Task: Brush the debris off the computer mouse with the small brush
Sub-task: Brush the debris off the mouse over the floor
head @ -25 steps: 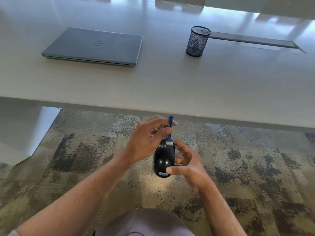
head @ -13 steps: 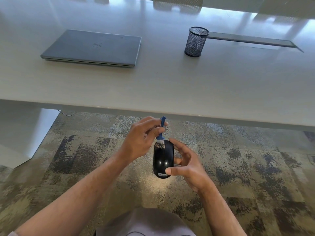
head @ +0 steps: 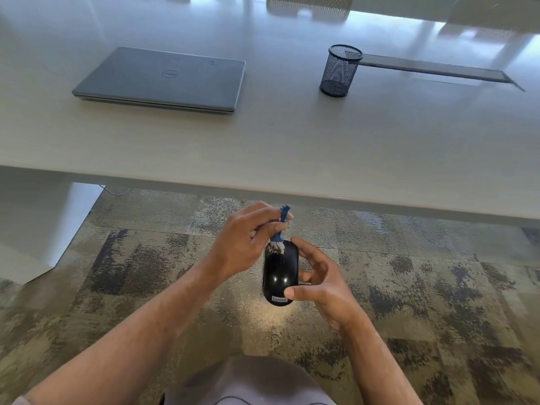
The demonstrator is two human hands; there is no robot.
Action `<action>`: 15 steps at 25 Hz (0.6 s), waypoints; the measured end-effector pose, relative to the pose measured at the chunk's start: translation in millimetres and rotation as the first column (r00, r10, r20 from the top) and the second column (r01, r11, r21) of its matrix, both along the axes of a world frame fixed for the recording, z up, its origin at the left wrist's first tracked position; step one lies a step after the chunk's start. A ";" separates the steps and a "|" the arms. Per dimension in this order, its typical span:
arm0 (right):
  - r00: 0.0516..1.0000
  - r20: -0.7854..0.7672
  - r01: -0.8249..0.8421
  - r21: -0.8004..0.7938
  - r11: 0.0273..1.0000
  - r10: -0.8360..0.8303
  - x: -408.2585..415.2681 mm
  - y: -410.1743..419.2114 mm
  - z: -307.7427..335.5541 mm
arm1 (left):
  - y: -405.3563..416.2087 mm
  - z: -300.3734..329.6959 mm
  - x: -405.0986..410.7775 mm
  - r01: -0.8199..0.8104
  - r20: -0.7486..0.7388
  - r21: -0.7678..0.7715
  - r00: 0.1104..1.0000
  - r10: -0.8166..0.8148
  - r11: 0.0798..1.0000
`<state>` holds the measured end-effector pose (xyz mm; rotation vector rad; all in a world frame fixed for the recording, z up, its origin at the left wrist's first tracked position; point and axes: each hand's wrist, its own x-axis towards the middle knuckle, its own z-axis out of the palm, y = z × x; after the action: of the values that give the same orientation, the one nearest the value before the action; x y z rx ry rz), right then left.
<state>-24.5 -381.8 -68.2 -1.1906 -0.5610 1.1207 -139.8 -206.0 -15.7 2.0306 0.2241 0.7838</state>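
Pinching the small brush [head: 280, 229] by its blue handle, the left hand [head: 242, 247] is setting the pale bristles against the far end of the computer mouse [head: 280, 273], where specks of debris [head: 273, 252] are showing on the glossy black shell. The right hand [head: 321, 285] is gripping the mouse from its right side, thumb lying across the near end just above a small label reading "Lenovo" (white letters, facing the wearer), fingers curling round the far side. Both hands are holding the mouse in the air over the patterned carpet [head: 409, 287], below the near edge of the pale surface [head: 292, 147]. Sitting on that surface are a closed grey laptop [head: 163, 80], bearing a round Dell logo, and a black mesh pen cup [head: 339, 71] well to its right.
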 end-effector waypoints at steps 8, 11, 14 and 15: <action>1.000 -0.011 -0.002 0.008 1.000 0.002 0.4 1.9 -1.6 | -2.7 6.4 1.9 -0.012 0.034 -0.089 0.999 0.015 0.996; 1.000 -0.026 -0.004 0.011 1.000 0.004 1.0 1.8 -0.9 | -6.6 2.6 2.0 0.001 0.001 -0.063 1.000 -0.001 0.998; 0.999 -0.034 0.001 0.010 1.000 0.000 2.1 0.3 -1.0 | -1.1 -0.3 1.5 -0.003 0.000 -0.084 1.000 0.003 0.996; 0.999 -0.033 0.000 0.009 1.000 0.000 2.4 0.0 -1.4 | 0.4 -0.3 1.6 0.005 0.002 -0.077 1.000 -0.005 0.997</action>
<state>-22.1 -381.8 -69.6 -1.1627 -0.5402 1.1352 -138.2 -205.6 -16.0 1.9568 0.2447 0.7629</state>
